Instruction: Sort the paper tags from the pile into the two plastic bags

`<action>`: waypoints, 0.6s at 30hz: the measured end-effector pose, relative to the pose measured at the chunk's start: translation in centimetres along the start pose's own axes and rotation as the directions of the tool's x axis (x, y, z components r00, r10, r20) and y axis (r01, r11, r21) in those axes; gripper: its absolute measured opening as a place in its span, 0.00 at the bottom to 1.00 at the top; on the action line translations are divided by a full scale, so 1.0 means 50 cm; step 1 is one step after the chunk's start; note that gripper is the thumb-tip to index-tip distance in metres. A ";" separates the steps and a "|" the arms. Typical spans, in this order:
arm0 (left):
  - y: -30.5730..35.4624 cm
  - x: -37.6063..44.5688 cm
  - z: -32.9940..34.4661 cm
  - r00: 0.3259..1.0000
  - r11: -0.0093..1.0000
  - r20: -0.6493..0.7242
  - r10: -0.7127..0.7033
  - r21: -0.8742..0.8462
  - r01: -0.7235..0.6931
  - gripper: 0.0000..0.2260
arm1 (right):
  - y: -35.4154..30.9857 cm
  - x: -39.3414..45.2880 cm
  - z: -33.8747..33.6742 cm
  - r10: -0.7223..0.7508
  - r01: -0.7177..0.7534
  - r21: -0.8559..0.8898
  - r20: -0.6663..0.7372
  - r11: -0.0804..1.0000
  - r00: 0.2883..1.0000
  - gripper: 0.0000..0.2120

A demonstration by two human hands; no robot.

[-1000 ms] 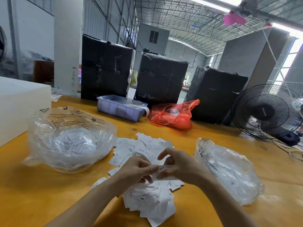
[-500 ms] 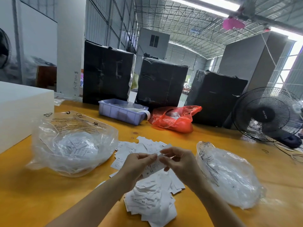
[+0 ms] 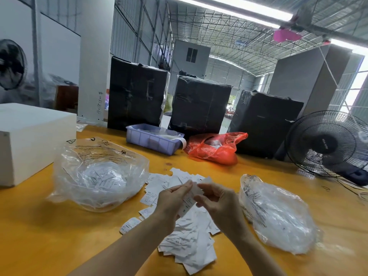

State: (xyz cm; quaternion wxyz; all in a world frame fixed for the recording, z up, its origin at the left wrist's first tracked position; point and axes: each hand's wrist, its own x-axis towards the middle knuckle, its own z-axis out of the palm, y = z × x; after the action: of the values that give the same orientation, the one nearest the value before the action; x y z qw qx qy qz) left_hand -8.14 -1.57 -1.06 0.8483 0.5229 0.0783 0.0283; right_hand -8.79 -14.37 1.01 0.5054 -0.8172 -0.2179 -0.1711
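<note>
A pile of white paper tags (image 3: 185,242) lies on the yellow table (image 3: 39,236) between two clear plastic bags. The left bag (image 3: 99,176) is open and holds several tags. The right bag (image 3: 278,214) lies crumpled with tags inside. Above the pile, my left hand (image 3: 171,204) and my right hand (image 3: 219,202) are raised close together. Between them they pinch white tags (image 3: 196,189); a long tag hangs down from my left fingers, and my right fingers pinch a tag's upper edge.
A lilac plastic tray (image 3: 151,139) and a red plastic bag (image 3: 215,148) sit behind the pile. Three black-wrapped bales (image 3: 199,104) stand along the far edge. A white box (image 3: 29,140) is at the left, a black fan (image 3: 328,144) at the right.
Both hands have risen a little above the pile with the tags. The tags between the fingers are turned more upright, and the view has tilted slightly upward.
</note>
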 end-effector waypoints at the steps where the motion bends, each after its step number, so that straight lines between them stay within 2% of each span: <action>1: 0.000 -0.001 0.000 1.000 1.000 0.012 -0.008 0.012 0.008 0.10 | 0.002 -0.002 -0.002 -0.002 0.002 0.005 -0.016 1.000 1.000 0.08; 4: 0.000 -0.003 -0.012 0.998 0.987 0.060 0.020 0.157 -0.029 0.06 | 0.007 -0.002 -0.007 0.000 0.000 0.000 -0.054 1.000 0.999 0.08; 7: 0.006 -0.002 -0.026 0.993 0.928 0.099 0.063 0.360 -0.095 0.04 | 0.010 -0.002 -0.006 0.043 -0.043 -0.020 -0.022 0.999 0.999 0.07; 9: 0.021 0.007 -0.041 0.990 0.902 0.074 0.123 0.407 -0.142 0.03 | 0.014 -0.008 -0.008 0.106 -0.106 -0.005 0.019 0.994 0.994 0.07; 11: 0.054 0.022 -0.066 0.973 0.883 -0.009 0.231 0.422 -0.206 0.02 | 0.018 -0.022 -0.017 0.150 -0.150 -0.005 0.041 0.989 0.988 0.07; 14: 0.121 0.058 -0.134 0.869 0.769 -0.180 0.461 0.570 -0.290 0.07 | 0.025 -0.051 -0.043 0.154 -0.152 -0.023 0.068 0.988 0.986 0.09; 16: 0.163 0.081 -0.193 0.787 0.683 -0.276 0.552 0.691 -0.237 0.08 | 0.030 -0.069 -0.061 0.184 -0.184 -0.007 0.087 0.983 0.979 0.09; 18: 0.193 0.105 -0.247 0.726 0.642 -0.363 0.584 0.754 -0.140 0.07 | 0.037 -0.082 -0.073 0.212 -0.211 -0.013 0.103 0.977 0.972 0.08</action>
State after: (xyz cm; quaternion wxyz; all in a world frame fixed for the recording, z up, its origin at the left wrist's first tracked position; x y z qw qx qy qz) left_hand -4.65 14.38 1.57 0.5029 0.7651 0.2238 0.3340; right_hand -11.48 -19.16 -0.85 0.5080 -0.8440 -0.1555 -0.0737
